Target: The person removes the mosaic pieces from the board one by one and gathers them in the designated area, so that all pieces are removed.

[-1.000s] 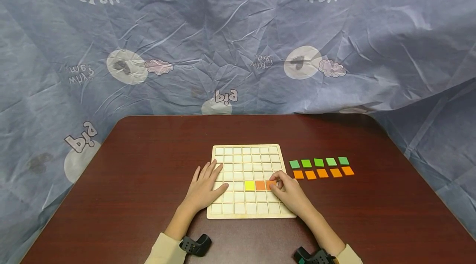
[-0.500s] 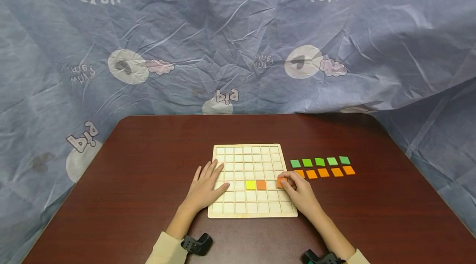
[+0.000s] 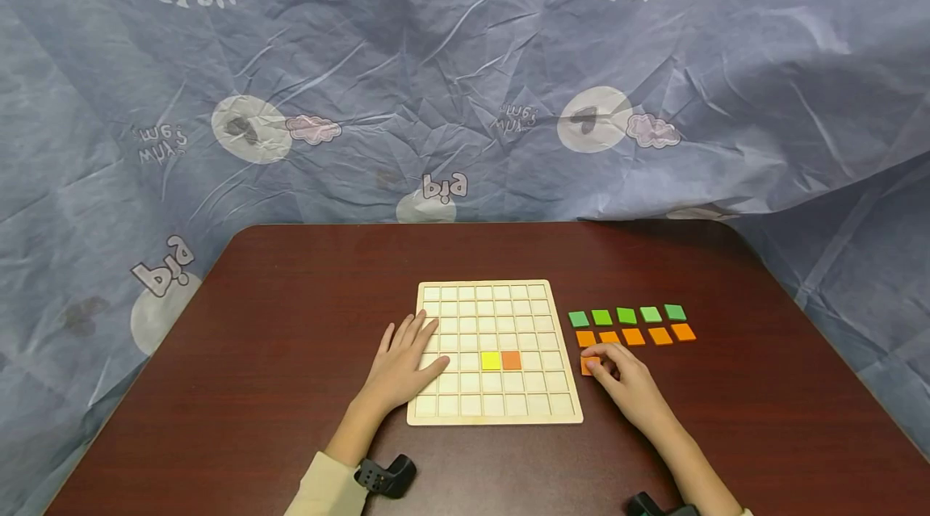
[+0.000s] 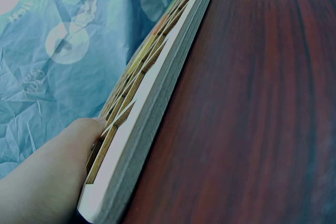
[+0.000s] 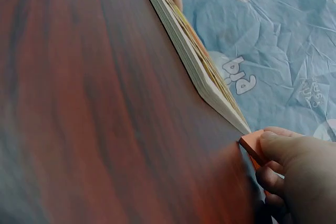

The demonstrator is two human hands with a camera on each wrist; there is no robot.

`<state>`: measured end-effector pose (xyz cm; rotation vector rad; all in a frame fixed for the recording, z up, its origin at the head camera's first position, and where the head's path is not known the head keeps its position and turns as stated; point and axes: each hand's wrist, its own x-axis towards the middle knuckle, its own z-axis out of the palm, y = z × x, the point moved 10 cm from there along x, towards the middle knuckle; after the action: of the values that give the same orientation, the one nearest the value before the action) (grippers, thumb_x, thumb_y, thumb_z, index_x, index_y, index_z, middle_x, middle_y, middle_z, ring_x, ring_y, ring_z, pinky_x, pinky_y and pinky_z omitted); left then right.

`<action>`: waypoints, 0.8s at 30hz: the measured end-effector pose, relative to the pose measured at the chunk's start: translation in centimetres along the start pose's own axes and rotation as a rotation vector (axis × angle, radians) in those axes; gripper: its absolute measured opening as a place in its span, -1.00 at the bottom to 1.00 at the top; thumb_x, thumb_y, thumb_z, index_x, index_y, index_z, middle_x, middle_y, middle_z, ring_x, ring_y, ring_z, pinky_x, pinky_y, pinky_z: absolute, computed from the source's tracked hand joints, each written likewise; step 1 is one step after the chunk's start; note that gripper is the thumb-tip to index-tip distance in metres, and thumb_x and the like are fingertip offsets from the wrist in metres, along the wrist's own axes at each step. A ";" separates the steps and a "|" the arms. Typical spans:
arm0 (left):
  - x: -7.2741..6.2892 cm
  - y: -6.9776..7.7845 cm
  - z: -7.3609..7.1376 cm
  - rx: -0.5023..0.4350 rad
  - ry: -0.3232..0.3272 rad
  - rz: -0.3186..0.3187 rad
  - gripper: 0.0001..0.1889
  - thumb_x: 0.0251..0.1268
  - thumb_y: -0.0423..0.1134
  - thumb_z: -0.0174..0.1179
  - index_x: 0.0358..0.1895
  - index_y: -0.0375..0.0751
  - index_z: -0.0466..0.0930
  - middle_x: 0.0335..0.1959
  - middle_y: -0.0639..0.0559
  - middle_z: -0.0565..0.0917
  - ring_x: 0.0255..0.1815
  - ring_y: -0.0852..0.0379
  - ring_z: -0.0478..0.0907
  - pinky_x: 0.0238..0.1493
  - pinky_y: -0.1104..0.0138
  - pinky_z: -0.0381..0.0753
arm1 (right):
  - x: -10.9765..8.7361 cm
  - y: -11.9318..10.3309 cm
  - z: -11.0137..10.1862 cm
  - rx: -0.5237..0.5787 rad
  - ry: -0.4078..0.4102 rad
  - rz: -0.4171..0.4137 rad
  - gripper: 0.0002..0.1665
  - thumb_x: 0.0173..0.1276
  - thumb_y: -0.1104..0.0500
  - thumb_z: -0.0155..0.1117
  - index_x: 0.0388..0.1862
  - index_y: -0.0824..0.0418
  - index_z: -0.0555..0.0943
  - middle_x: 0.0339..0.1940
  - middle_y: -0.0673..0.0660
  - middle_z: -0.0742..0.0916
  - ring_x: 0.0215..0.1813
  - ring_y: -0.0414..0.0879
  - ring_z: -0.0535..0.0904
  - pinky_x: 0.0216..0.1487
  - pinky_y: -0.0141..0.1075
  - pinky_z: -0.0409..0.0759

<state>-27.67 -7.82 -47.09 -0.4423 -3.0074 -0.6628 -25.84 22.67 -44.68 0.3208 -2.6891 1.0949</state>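
A pale wooden grid board [image 3: 494, 411] lies on the table, with a yellow tile [image 3: 491, 360] and a dark orange tile [image 3: 512, 360] side by side in its cells. My left hand [image 3: 398, 367] rests spread on the board's left edge; its thumb [image 4: 79, 135] lies over the frame in the left wrist view. Just off the board's right edge, my right hand [image 3: 630, 383] pinches an orange tile [image 3: 589, 367] between thumb and fingers. In the right wrist view that orange tile [image 5: 253, 144] is tilted close over the table, near the board's corner.
Right of the board lie two rows of loose tiles: green ones such as a bright green tile [image 3: 626, 316] behind, orange ones such as an end orange tile [image 3: 684, 332] in front. A blue printed cloth [image 3: 465, 96] hangs behind the dark red-brown table [image 3: 327, 282].
My right hand has lifted the orange tile from the cell beside the dark orange tile and carried it right, off the board. My left hand has stayed in place.
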 end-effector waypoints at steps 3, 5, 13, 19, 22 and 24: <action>0.0 0.1 0.0 -0.002 -0.001 0.003 -0.29 0.25 0.26 -0.15 0.42 0.05 0.04 0.47 0.00 0.02 0.48 -0.01 -0.10 0.43 0.00 -0.25 | 0.1 0.4 0.0 -0.011 -0.025 0.009 -0.88 0.21 0.15 0.24 -0.25 0.08 0.59 -0.50 -0.07 0.48 -0.50 -0.36 0.29 -0.51 -0.47 0.31; 0.0 0.1 0.0 -0.003 -0.003 0.003 -0.29 0.25 0.26 -0.15 0.42 0.05 0.04 0.47 0.00 0.02 0.48 -0.01 -0.10 0.43 0.00 -0.25 | 0.1 0.7 0.0 -0.024 -0.041 0.010 -0.87 0.20 0.14 0.25 -0.25 0.07 0.58 -0.51 -0.08 0.47 -0.48 -0.35 0.29 -0.50 -0.47 0.30; 0.0 0.0 -0.1 0.004 0.005 0.007 -0.29 0.26 0.26 -0.16 0.42 0.04 0.04 0.47 -0.01 0.02 0.48 -0.02 -0.10 0.43 -0.01 -0.25 | 0.4 1.1 -0.3 -0.063 -0.053 0.011 -0.87 0.21 0.13 0.24 -0.25 0.09 0.59 -0.48 -0.06 0.44 -0.43 -0.33 0.27 -0.46 -0.45 0.24; 0.0 0.0 0.1 0.010 0.001 0.003 -0.29 0.25 0.27 -0.16 0.42 0.04 0.04 0.47 -0.01 0.01 0.48 -0.01 -0.10 0.43 0.00 -0.25 | 0.3 1.1 -0.4 -0.103 -0.039 -0.003 -0.86 0.20 0.15 0.25 -0.24 0.11 0.61 -0.42 -0.04 0.46 -0.40 -0.31 0.28 -0.43 -0.46 0.23; 0.0 0.0 0.1 0.009 0.001 0.001 -0.29 0.25 0.26 -0.16 0.42 0.04 0.04 0.47 -0.01 0.01 0.48 -0.01 -0.10 0.43 0.00 -0.25 | 0.2 1.0 -0.4 -0.117 -0.032 -0.011 -0.85 0.21 0.14 0.25 -0.24 0.11 0.63 -0.37 -0.04 0.49 -0.38 -0.31 0.29 -0.41 -0.46 0.25; 0.1 0.0 0.1 0.007 0.001 0.001 -0.29 0.25 0.26 -0.15 0.42 0.04 0.05 0.47 -0.01 0.02 0.48 -0.01 -0.10 0.43 0.00 -0.25 | 0.2 0.9 -0.4 -0.122 -0.033 -0.015 -0.85 0.21 0.14 0.25 -0.24 0.11 0.64 -0.35 -0.03 0.52 -0.37 -0.31 0.30 -0.40 -0.45 0.27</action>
<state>-27.72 -7.80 -47.16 -0.4424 -3.0070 -0.6523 -26.25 23.59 -44.92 0.3391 -2.7625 0.9237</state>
